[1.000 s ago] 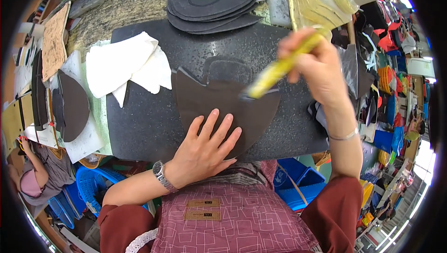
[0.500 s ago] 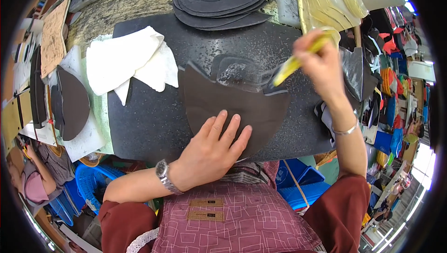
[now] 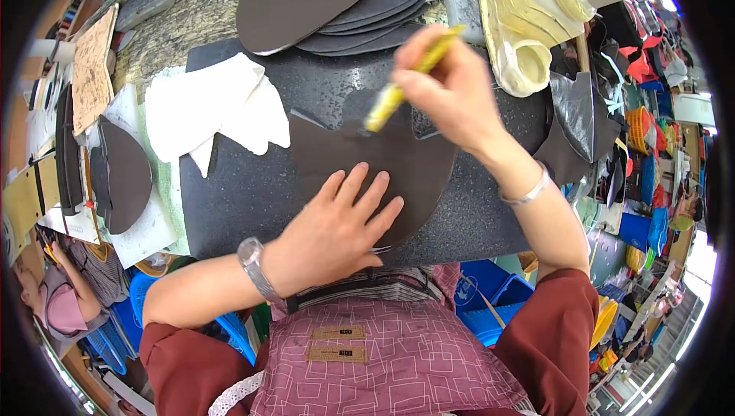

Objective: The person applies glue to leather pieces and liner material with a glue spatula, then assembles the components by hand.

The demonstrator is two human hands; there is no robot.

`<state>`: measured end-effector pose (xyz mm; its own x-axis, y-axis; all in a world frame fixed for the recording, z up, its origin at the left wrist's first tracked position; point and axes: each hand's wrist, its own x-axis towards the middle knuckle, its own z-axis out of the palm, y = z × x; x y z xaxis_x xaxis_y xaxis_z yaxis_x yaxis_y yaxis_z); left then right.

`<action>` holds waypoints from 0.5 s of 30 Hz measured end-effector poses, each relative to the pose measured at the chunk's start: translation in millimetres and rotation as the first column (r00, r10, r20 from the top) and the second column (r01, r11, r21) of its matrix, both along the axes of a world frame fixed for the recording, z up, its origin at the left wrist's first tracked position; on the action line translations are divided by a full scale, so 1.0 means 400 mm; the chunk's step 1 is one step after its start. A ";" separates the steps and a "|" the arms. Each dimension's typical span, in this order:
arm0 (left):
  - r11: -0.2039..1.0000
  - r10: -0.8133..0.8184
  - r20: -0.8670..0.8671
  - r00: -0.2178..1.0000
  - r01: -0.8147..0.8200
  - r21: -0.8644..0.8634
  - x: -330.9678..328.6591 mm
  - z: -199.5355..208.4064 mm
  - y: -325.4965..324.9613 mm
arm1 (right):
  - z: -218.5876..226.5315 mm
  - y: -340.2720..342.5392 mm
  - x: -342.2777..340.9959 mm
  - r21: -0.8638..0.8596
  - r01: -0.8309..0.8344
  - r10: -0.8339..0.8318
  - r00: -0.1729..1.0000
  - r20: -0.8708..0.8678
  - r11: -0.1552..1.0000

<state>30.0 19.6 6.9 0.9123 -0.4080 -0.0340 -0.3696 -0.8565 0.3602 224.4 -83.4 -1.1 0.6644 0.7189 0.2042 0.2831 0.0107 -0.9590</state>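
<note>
My left hand (image 3: 337, 221) lies flat, fingers spread, on a dark brown curved sheet piece (image 3: 417, 179) on the black work board. In my right hand (image 3: 452, 91) is a brush with a yellow handle (image 3: 417, 73). It tilts down to the left, and its tip is at the sheet's far edge, where the bristles are blurred. Beyond the hands, another brown curved piece (image 3: 295, 6) rests on a stack of dark curved pieces (image 3: 375, 14). White cloth (image 3: 203, 106) lies left of the sheet.
A yellow glue-crusted container (image 3: 521, 3) with a round opening stands at the back right. Dark sheet scraps (image 3: 570, 121) lie at the board's right. More curved pieces (image 3: 126, 175) sit at the left, near a person in pink (image 3: 69, 305). Blue crates (image 3: 494, 301) are below the board's edge.
My right hand and the brush have swung left to the sheet's far edge. A brown piece now covers the left part of the back stack. My left hand stays on the sheet.
</note>
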 end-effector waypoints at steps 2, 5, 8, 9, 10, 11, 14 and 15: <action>0.999 -0.012 0.002 1.000 0.012 0.050 -0.002 -0.014 -0.011 | -0.005 0.037 -0.012 -0.088 -0.106 0.117 0.984 0.137 0.991; 0.996 -0.027 0.022 0.999 0.026 0.081 -0.008 -0.026 -0.009 | -0.023 -0.041 0.031 -0.197 -0.066 0.112 0.967 0.230 0.978; 1.000 -0.023 0.062 0.998 0.023 0.011 -0.006 -0.023 -0.011 | -0.027 -0.148 0.064 -0.074 0.034 -0.028 0.997 0.075 0.997; 0.999 -0.011 0.084 0.996 0.015 -0.038 -0.007 -0.023 -0.013 | -0.008 -0.169 0.070 -0.010 0.079 -0.079 0.997 -0.010 0.997; 0.999 -0.012 0.085 0.996 0.015 -0.042 -0.016 -0.027 -0.014 | 0.018 -0.180 0.075 0.050 0.125 -0.120 0.988 -0.100 0.991; 0.998 -0.035 0.143 0.989 0.043 -0.053 -0.032 -0.035 -0.016 | 0.031 -0.183 0.082 0.132 0.204 -0.188 0.974 -0.127 0.970; 0.973 -0.216 0.364 0.906 0.230 0.005 -0.088 -0.042 -0.035 | 0.058 -0.172 0.071 0.205 0.228 -0.195 0.966 -0.169 0.952; 0.967 -0.243 0.393 0.887 0.254 0.025 -0.113 -0.050 -0.042 | 0.057 -0.157 0.059 0.160 0.174 -0.150 0.977 -0.151 0.972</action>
